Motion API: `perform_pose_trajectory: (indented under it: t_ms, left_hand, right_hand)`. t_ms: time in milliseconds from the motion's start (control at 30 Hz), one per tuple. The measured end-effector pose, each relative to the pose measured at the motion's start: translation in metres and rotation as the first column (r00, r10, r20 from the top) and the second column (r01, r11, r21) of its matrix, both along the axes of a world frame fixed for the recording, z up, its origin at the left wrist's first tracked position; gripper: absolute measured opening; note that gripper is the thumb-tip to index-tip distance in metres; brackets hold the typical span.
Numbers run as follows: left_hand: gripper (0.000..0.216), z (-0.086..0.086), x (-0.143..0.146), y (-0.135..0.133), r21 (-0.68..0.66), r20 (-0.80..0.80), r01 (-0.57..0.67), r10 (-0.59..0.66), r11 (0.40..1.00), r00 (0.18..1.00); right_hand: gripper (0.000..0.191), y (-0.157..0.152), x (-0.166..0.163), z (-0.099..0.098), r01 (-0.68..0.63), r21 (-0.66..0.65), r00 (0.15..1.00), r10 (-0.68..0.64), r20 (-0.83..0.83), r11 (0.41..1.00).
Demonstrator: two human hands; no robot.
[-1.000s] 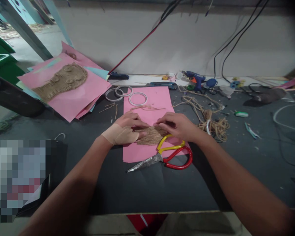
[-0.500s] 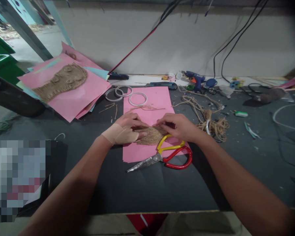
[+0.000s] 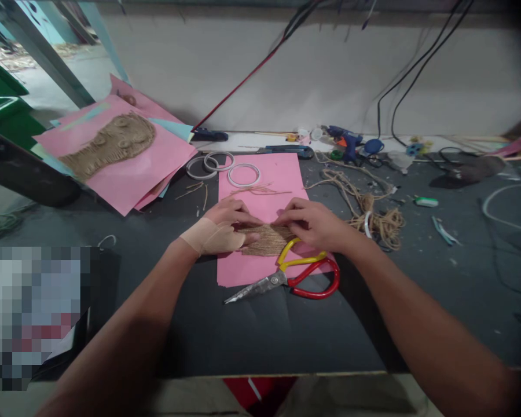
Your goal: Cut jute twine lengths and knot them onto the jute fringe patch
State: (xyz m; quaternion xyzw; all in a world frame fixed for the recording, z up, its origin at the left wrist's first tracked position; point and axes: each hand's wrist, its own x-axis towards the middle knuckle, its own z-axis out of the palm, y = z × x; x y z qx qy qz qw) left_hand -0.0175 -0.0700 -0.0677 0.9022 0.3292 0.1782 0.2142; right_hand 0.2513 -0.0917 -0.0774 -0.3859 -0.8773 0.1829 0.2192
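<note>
A panel of jute twine (image 3: 268, 241), laid in close rows, lies on a pink sheet (image 3: 282, 174). My left hand (image 3: 228, 227), with a tan patch around its wrist, rests at the panel's left side; its fingers stretch along the upper edge and the thumb lies apart on the rows. At the upper right edge, my right hand (image 3: 315, 223) pinches the twine between thumb and fingertips; the exact strand is hidden. Scissors (image 3: 274, 280) with one yellow and one red handle lie just below, partly over the sheet.
White rings (image 3: 244, 174) and cut twine bits lie above the panel. A tangled twine bundle (image 3: 375, 223) is at right, a blue glue gun (image 3: 349, 142) behind it. Pink sheets (image 3: 117, 188) bearing a twine shape lean at left. The table's front edge (image 3: 260, 375) is near me.
My right hand's fingertips have shifted very slightly along the panel's upper edge, and its fingers are closer together. My left hand and the scissors stay in place.
</note>
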Motion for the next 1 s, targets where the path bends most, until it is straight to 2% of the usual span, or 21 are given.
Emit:
perform_pose_trajectory:
  t_ms: [367, 600, 867, 1000]
  left_hand:
    - [0.027, -0.0003, -0.0001, 0.0007, -0.01, 0.004, -0.008, 0.008, 1.0, 1.0]
    - [0.015, -0.0006, -0.0009, 0.0004, -0.066, 0.047, -0.094, 0.097, 0.993, 0.994]
    - [0.011, -0.0077, -0.0064, 0.0044, 0.013, 0.109, -0.154, 0.151, 0.988, 0.982]
    - [0.012, -0.0077, -0.0083, 0.0062, 0.034, 0.155, -0.147, 0.14, 0.989, 0.978]
  right_hand:
    - [0.033, -0.0015, 0.0006, 0.0032, 0.001, -0.009, 0.999, -0.001, -0.04, 1.0]
    - [0.03, -0.0012, 0.0016, 0.0039, 0.015, -0.015, 0.999, -0.016, -0.031, 1.0]
    - [0.031, -0.0006, 0.0029, 0.0041, 0.017, -0.016, 0.999, -0.017, -0.035, 1.0]
    - [0.03, 0.0003, 0.0043, 0.0027, 0.013, -0.01, 0.999, -0.014, -0.041, 1.0]
